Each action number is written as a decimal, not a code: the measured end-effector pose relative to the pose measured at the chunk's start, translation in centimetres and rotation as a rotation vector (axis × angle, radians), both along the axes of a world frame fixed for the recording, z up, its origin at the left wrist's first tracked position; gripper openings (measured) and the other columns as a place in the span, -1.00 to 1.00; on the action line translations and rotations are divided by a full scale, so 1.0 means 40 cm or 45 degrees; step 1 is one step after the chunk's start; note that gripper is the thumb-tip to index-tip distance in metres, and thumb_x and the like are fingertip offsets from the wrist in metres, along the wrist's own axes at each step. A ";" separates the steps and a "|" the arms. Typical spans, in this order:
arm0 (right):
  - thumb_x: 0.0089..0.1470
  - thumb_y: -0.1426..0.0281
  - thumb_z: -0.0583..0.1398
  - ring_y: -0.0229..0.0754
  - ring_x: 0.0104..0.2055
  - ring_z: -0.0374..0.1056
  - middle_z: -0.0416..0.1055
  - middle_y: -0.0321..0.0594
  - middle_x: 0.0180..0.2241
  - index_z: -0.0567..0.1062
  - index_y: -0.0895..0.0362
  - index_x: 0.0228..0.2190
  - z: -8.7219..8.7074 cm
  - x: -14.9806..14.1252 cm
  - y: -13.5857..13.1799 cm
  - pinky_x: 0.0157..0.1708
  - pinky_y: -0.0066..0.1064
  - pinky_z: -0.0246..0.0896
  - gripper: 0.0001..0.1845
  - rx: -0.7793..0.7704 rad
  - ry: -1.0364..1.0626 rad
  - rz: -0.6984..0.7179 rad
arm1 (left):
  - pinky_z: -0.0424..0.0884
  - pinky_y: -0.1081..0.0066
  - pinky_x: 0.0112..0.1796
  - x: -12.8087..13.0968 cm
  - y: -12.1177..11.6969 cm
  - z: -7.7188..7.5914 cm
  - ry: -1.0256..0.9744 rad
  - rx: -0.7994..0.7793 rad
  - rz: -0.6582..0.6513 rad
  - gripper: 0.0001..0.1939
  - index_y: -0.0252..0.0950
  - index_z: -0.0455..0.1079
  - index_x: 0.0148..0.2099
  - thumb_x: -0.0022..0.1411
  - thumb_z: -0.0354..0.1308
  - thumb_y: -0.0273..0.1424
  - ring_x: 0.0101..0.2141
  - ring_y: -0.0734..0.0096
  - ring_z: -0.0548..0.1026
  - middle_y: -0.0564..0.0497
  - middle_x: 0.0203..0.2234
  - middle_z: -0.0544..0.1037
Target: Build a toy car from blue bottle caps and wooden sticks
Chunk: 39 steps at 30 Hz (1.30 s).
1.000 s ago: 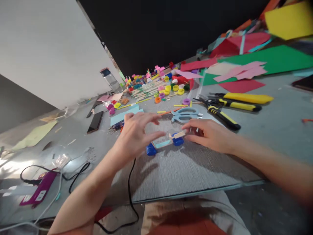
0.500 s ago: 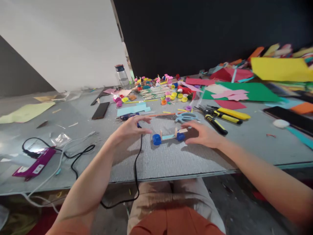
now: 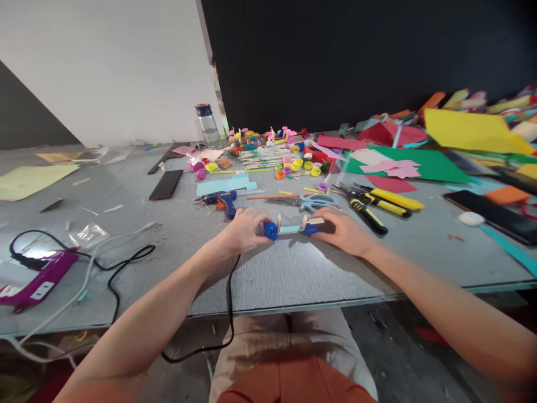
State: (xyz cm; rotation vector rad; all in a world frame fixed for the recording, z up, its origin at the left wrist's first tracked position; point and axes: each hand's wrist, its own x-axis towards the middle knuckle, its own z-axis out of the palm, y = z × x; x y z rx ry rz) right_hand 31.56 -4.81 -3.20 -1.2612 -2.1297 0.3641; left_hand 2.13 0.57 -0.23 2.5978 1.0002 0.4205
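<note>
A small handmade toy car sits on the grey table between my hands. It has a pale blue strip along its middle, short wooden stick pieces and blue bottle-cap wheels. My left hand pinches the left blue wheel between thumb and fingers. At the other end, my right hand curls around the right blue wheel, thumb nearer me and fingers behind. Its palm side hides part of that end. Just beyond my left hand lies a blue glue gun. Light blue scissors rest behind the car.
Pliers and a yellow cutter lie to the right. A dark phone, purple power strip and black cable are on the left. Bottle caps, coloured paper and a water bottle stand farther back.
My left hand has moved in to the right and closed on the left wheel, uncovering the glue gun. My right hand has closed in on the right end. The view has shifted slightly.
</note>
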 end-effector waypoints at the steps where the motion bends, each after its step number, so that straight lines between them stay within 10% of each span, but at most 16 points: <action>1: 0.10 0.19 0.32 0.10 -0.02 0.40 0.52 -0.06 -0.11 0.54 0.10 -0.15 0.000 0.000 0.001 0.04 0.08 0.27 -0.68 0.003 0.005 -0.019 | 0.24 0.07 0.02 0.004 0.000 -0.004 -0.013 0.009 0.018 -0.74 -0.23 0.47 -0.14 0.11 0.34 -0.28 -0.06 0.06 0.48 -0.06 -0.16 0.60; 14: 0.07 0.09 0.32 0.03 -0.13 0.49 0.54 -0.11 -0.10 0.45 0.05 0.11 -0.009 0.037 0.009 -0.18 -0.13 0.43 -0.39 -0.046 0.203 -0.173 | 0.25 -0.01 0.07 0.012 0.001 -0.026 -0.210 0.012 0.138 -0.51 -0.23 0.47 0.02 0.04 0.45 -0.27 0.01 0.00 0.51 -0.10 -0.08 0.62; 25: 0.18 0.10 0.12 0.02 -0.33 0.45 0.55 -0.09 -0.39 0.53 0.05 -0.44 0.013 0.060 0.005 -0.27 -0.16 0.32 -0.65 0.211 0.280 -0.574 | 0.37 0.19 0.01 -0.040 0.047 -0.011 -0.523 0.209 0.393 -0.83 -0.27 0.48 -0.25 0.36 0.10 -0.34 -0.11 0.21 0.53 -0.09 -0.21 0.62; 39: 0.21 0.14 0.12 -0.04 -0.36 0.41 0.51 -0.12 -0.37 0.48 0.07 -0.42 0.004 0.069 0.021 -0.33 -0.21 0.29 -0.69 0.318 0.233 -0.545 | 0.39 0.13 0.02 -0.031 0.041 -0.014 -0.480 0.277 0.302 -0.84 -0.23 0.52 -0.22 0.36 0.14 -0.32 -0.10 0.18 0.53 -0.08 -0.19 0.64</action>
